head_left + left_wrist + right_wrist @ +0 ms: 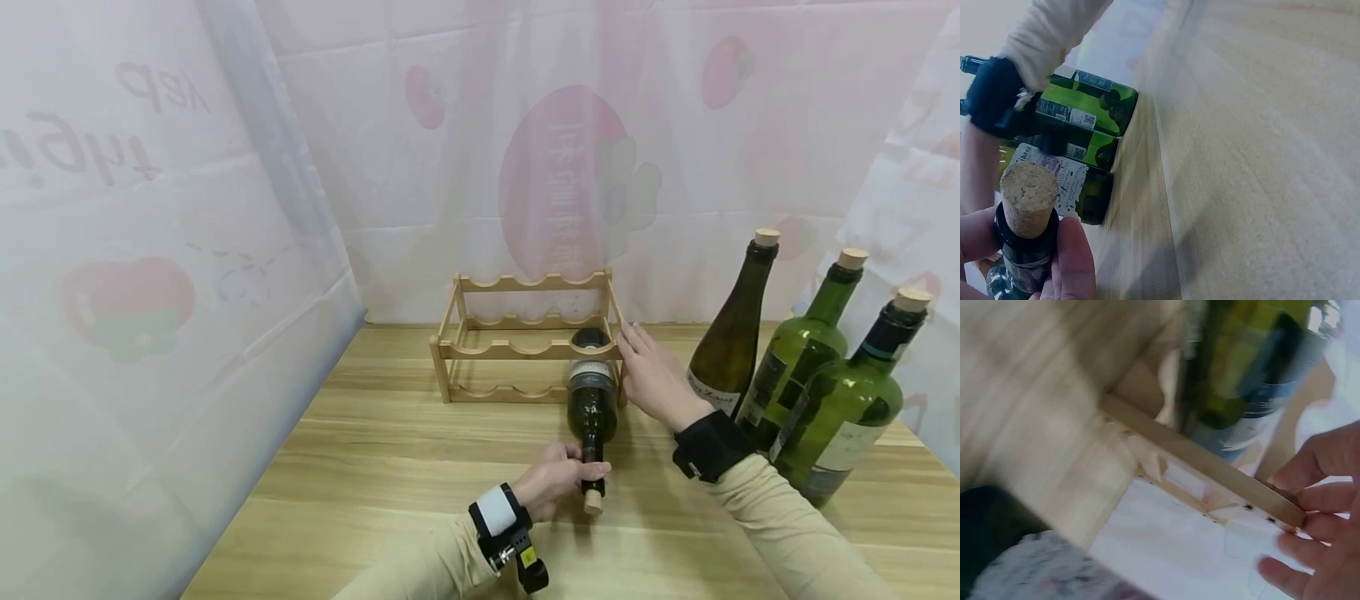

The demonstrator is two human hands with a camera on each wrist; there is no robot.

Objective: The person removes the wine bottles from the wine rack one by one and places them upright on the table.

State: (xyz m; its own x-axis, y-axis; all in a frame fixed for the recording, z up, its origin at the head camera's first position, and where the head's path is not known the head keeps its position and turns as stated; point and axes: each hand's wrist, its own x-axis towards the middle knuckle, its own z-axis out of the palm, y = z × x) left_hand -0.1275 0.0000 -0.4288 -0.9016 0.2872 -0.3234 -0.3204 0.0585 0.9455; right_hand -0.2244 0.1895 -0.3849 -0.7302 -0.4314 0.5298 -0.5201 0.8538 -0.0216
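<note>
A dark wine bottle (592,404) lies in the lower right slot of a two-tier wooden wine rack (525,348), its corked neck pointing toward me. My left hand (553,479) grips that neck just behind the cork (1029,197), thumb and fingers on either side of it in the left wrist view. At the rack's right end, my right hand (656,375) holds the upper front corner. In the right wrist view the thumb and fingers (1322,499) lie on both sides of the wooden end rail (1210,472). The bottle's base is partly hidden behind the rack's front bar.
Three corked bottles stand upright on the right, close beside my right forearm: a brown-green one (729,342), a green one (798,358) and another green one (847,408). The wooden table (375,467) is bordered by white printed curtains (420,183) at the back and sides.
</note>
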